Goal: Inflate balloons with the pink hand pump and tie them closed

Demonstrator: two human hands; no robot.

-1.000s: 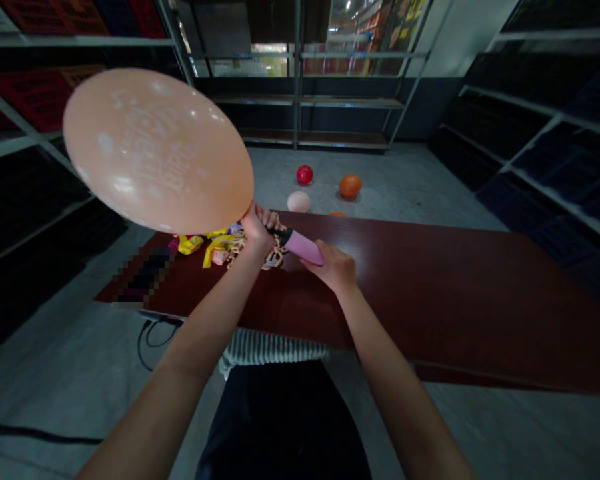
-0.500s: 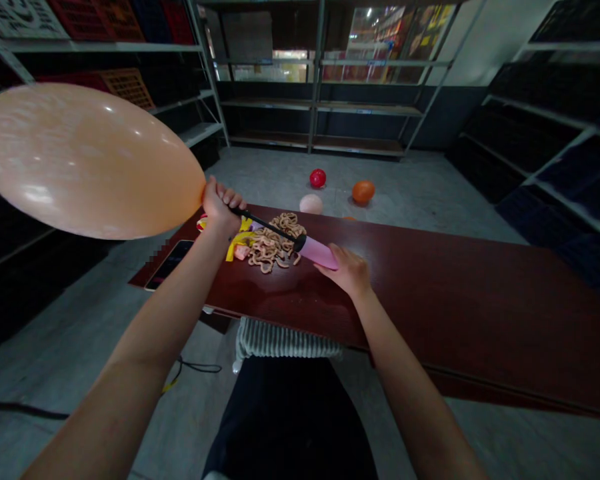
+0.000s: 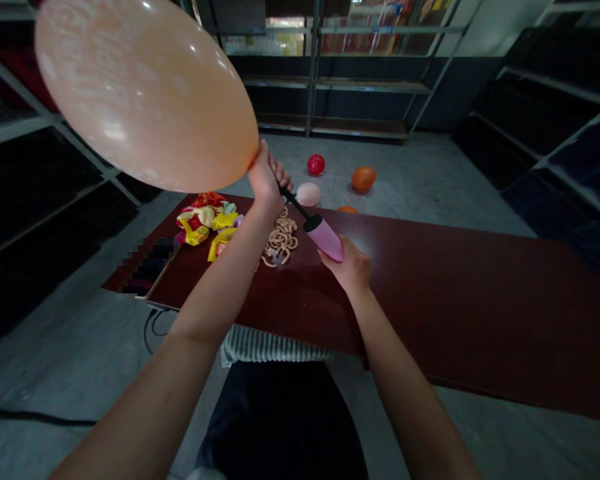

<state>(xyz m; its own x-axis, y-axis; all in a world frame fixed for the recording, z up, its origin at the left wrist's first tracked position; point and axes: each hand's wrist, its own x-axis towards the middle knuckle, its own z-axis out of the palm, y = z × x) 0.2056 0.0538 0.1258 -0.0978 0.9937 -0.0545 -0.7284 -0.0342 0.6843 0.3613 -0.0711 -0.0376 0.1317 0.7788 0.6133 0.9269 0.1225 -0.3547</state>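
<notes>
Peach balloon [image 3: 150, 100], w/ pale printed lettering & spots: big, taut, egg-shaped, glossy w/ sev. bright glints, top cut off by frame edge. It's up in the air, upper L of view, narrow end pointing down-R to L hand [image 3: 269, 177]. That grip is clamped round the balloon's neck; thin blk rod of pump [image 3: 325, 239] runs into same fist, exact join hidden by fingers. R hand [image 3: 349, 267]: grip wrapped tight on pump's pink body, low end, blk collar facing up-L. Pump's held above worktop [image 3: 455, 300], dk red-brown & shiny. On worktop, L of pump: tan curly pieces [image 3: 283, 237] & limp multicol. balloons [image 3: 197, 223]. Floor beyond: red balloon [image 3: 316, 165], orange balloon [image 3: 363, 179], pale-pink balloon [image 3: 309, 195].
</notes>
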